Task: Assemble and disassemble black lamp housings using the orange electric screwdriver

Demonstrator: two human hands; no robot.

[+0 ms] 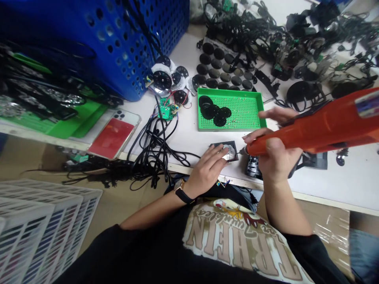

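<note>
My left hand (207,172) lies flat with fingers stretched over a small black square housing (233,145) near the table's front edge. A pale round part (229,152) shows inside the housing, partly under my fingertips. Wrapped around an orange electric screwdriver (319,124) is my right hand (276,159); some of its fingers extend beyond the tool's far side. The tool's tip points left at the housing's right edge; whether it touches a screw cannot be made out. Beneath the tool sits a black and silver part (253,167), partly hidden by my right hand.
A green perforated tray (231,129) holds black discs (209,108) and tiny bits behind the housing. Black cables (155,138) and a phone (114,134) lie left. A blue crate (118,47) stands back left. Rows of dark discs (217,73) and tangled cables (251,27) fill the back.
</note>
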